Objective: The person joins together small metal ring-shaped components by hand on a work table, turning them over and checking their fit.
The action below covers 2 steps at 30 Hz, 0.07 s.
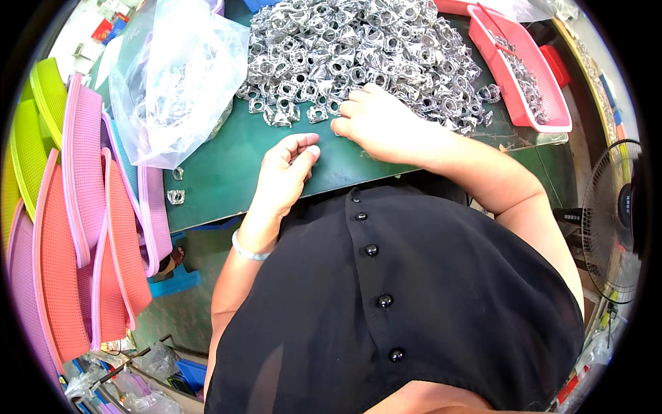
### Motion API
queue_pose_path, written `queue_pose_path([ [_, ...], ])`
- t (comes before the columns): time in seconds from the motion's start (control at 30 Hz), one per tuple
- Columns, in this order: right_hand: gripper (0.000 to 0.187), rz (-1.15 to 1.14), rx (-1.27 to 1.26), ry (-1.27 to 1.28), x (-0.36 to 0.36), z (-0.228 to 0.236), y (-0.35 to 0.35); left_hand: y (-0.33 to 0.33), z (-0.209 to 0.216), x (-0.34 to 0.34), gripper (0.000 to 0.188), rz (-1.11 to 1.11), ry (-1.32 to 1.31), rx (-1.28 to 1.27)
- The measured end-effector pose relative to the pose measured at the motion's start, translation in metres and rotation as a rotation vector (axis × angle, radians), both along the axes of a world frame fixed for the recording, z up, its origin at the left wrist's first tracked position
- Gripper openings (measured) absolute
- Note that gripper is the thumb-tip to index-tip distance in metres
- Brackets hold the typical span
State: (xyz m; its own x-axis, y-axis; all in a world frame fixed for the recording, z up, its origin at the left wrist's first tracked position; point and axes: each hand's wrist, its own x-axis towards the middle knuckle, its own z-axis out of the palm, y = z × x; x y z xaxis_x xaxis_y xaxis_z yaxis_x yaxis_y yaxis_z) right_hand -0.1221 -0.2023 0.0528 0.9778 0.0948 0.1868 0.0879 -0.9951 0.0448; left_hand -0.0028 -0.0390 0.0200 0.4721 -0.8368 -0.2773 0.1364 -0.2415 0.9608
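Observation:
A large heap of small silvery metal castings (358, 52), each with a round hole, lies on the green tabletop (234, 165). My right hand (386, 131) is at the heap's near edge, its fingers curled in and touching the loose castings there; what they grip, if anything, is hidden. My left hand (283, 169) is closer to me, just above the table, with thumb and forefinger brought together. Whatever sits inside that curl is too small to make out. A few single castings (281, 114) lie between the hands and the heap.
At the left stands a clear plastic bag (176, 90) with castings inside. Stacked purple, orange and green plastic baskets (83, 172) crowd the table's left side. A pink basket (514, 65) holding castings is at the far right. A black fan (614, 217) stands beyond the table's right edge.

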Motion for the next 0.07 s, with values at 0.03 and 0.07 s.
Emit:
queue_pose_path([
  [0.03,0.013,-0.008,-0.033,-0.018,-0.0008,-0.0043,0.0015,-0.0007,-0.0005,0.0002,0.027,-0.007,0.007,-0.012],
  [0.07,0.016,-0.017,-0.066,-0.036,-0.0012,-0.0119,0.0024,-0.0011,-0.0013,0.0002,0.027,-0.014,0.014,-0.024],
])
